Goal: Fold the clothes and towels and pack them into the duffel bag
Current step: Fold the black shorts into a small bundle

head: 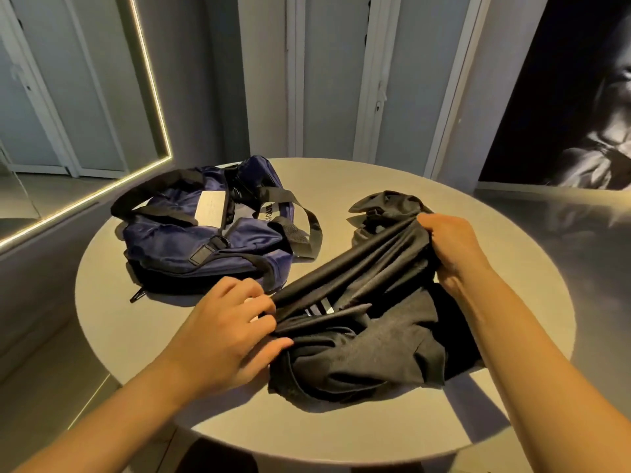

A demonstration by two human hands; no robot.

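Note:
A heap of black clothes (pixel 372 339) lies on the right half of a round grey table (pixel 143 332). One black garment (pixel 362 268) with small white stripes is stretched between my hands above the heap. My left hand (pixel 228 326) pinches its near-left end. My right hand (pixel 450 247) grips its far-right end, fingers curled into the cloth. A navy duffel bag (pixel 208 233) with black straps and a white label lies on the table's far left, apart from the clothes. I cannot tell whether the bag's zip is open.
The table's near edge (pixel 307 448) curves in front of me. A mirror with a lit frame (pixel 150 97) stands at the left. Grey wall panels rise behind the table, and a large dark poster (pixel 563 97) hangs at the right.

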